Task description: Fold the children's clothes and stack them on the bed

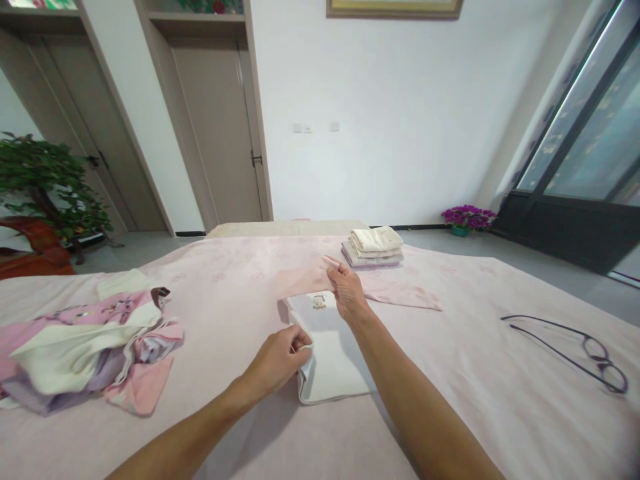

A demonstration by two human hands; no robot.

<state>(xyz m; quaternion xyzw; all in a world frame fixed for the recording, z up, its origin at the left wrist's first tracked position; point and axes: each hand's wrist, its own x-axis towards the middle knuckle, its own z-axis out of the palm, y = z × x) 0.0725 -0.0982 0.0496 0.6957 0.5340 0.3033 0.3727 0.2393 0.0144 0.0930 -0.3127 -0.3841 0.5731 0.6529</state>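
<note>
A white and pale pink garment (pixel 330 353) lies partly folded on the pink bedsheet (pixel 465 373) in front of me. My left hand (pixel 283 357) is closed on the garment's left edge, pinching the white fabric. My right hand (pixel 347 288) is closed on a pink sleeve (pixel 305 277) of the same garment, holding it over the white folded part. Another pink sleeve (pixel 405 295) stretches out to the right on the sheet.
A stack of folded cream and lilac clothes (pixel 374 247) sits at the far edge of the bed. A loose heap of pink, white and purple clothes (pixel 85 347) lies at left. Dark-framed glasses (pixel 585 350) rest at right. A potted plant (pixel 45 180) stands far left.
</note>
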